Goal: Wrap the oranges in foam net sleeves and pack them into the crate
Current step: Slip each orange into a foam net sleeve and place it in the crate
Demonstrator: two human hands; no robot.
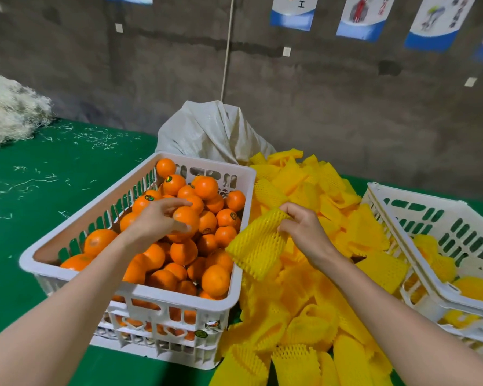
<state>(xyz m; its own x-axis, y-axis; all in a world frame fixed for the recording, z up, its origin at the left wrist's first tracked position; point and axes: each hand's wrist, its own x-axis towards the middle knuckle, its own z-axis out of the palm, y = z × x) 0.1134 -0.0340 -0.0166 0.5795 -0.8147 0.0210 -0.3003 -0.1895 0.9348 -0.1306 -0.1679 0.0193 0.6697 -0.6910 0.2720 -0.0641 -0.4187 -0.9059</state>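
Observation:
A white crate in the middle holds several loose oranges. My left hand reaches into it and grips one orange near the top of the heap. My right hand pinches the upper edge of a yellow foam net sleeve, which hangs just right of the crate's rim. A pile of yellow sleeves lies between the two crates. At the right, a second white crate holds wrapped oranges.
A tied white sack stands behind the sleeve pile against the grey wall. White shredded filler is heaped at the far left, with strands scattered over the green table. A cord hangs down the wall.

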